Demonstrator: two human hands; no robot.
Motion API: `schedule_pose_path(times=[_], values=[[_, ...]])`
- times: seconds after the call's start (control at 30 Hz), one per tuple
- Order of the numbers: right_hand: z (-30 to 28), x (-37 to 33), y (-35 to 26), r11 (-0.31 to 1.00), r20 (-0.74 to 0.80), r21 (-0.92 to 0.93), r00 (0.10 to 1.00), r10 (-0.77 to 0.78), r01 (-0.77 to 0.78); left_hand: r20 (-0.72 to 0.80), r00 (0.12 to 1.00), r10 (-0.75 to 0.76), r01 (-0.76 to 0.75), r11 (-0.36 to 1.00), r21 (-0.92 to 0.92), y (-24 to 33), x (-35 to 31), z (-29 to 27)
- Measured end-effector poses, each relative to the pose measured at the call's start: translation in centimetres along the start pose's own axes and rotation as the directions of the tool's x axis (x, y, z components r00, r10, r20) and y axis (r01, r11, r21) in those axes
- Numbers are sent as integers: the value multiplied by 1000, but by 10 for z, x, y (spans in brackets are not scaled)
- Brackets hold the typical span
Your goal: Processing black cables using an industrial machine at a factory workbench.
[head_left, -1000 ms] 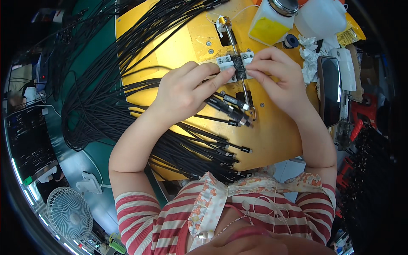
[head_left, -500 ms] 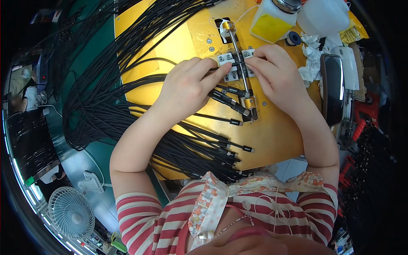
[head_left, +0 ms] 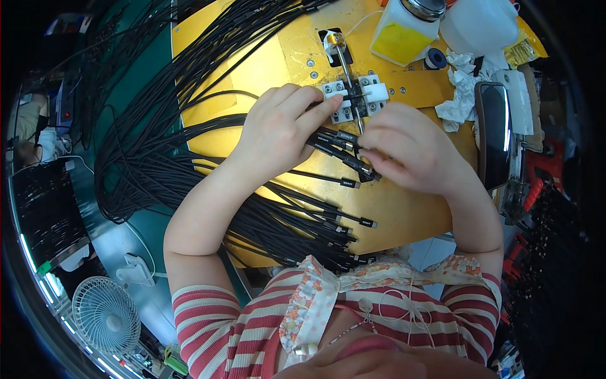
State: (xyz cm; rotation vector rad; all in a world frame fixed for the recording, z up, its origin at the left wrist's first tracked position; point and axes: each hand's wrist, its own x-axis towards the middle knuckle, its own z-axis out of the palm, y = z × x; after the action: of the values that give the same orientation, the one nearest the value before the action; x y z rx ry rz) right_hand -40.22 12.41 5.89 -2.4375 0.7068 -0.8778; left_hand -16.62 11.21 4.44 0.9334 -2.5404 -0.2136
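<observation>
My left hand (head_left: 278, 129) is closed, its thumb and forefinger pinching a black cable at the left white screwed block (head_left: 333, 90) of a small fixture. More black cables with connector ends (head_left: 341, 139) stick out from under its palm. Between the left block and the right white block (head_left: 376, 92), a thin metal rod (head_left: 344, 63) crosses over the work spot. My right hand (head_left: 404, 148) has curled fingers, close to the connector ends and the rod's lower part. Whatever its fingertips hold, if anything, is hidden. The rod's lower mount is mostly covered by that hand.
Bundles of black cables (head_left: 136, 170) spread over the yellow plate (head_left: 404, 211) and green table. A yellow-labelled jar (head_left: 404, 35), white container (head_left: 481, 25), crumpled tissue (head_left: 457, 95) and phone (head_left: 493, 132) lie toward the right. A white fan (head_left: 107, 316) stands lower left.
My right hand has left the fixture's right block and moved down toward the connector ends, uncovering that block. My left hand stays nearly in place on its cable.
</observation>
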Motion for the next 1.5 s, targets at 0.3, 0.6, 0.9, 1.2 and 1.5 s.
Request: schedule_pose_path(times=[0.3,0.6,0.9,1.2,1.5], values=[[6,-1,11,993,-177,-97,981,-79,62,-38,999,24,-22,999,41,0,-1,2],[6,1,13,994,-254,109,965,57,-30,-90,995,-42,37,998,-56,5,0,-19],[3,1,4,966,-234,252,965,115,-54,159,982,-97,147,928,-342,23,-4,-48],[9,2,19,955,-172,219,956,237,-198,74,995,-71,73,997,-27,20,-5,-26],[18,4,26,907,-215,171,884,416,-385,41,999,-1,-4,993,121,7,-1,-9]])
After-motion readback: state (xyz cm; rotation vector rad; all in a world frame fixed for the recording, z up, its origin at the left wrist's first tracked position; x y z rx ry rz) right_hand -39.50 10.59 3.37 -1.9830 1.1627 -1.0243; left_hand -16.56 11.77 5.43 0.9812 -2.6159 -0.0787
